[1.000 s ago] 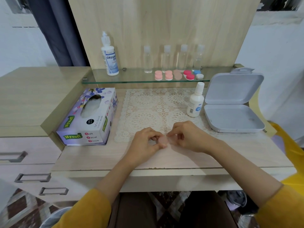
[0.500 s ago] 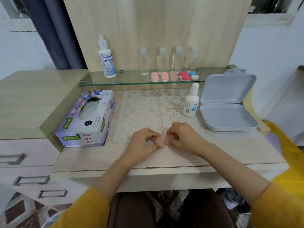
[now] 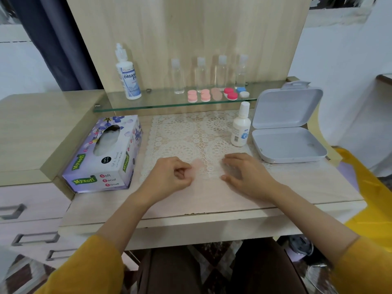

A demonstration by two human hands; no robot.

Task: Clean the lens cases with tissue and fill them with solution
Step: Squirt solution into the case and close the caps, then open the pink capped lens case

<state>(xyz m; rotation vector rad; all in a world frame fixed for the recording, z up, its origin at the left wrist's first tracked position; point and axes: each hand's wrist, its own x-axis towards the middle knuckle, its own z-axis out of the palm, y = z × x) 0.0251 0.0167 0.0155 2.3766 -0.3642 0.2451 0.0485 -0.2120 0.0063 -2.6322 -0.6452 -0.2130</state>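
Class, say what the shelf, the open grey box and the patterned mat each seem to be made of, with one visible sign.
The shelf looks like clear glass: see-through, with a greenish edge. The grey box looks like matte moulded plastic: even colour, rounded corners, hinged lid. The mat looks like lace, fabric or vinyl: openwork rounds show the table beneath.

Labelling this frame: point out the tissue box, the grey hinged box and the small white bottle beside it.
tissue box (image 3: 101, 177): head view, front printed face.
grey hinged box (image 3: 286, 145): head view, bare tray floor.
small white bottle (image 3: 240, 132): head view, labelled body.
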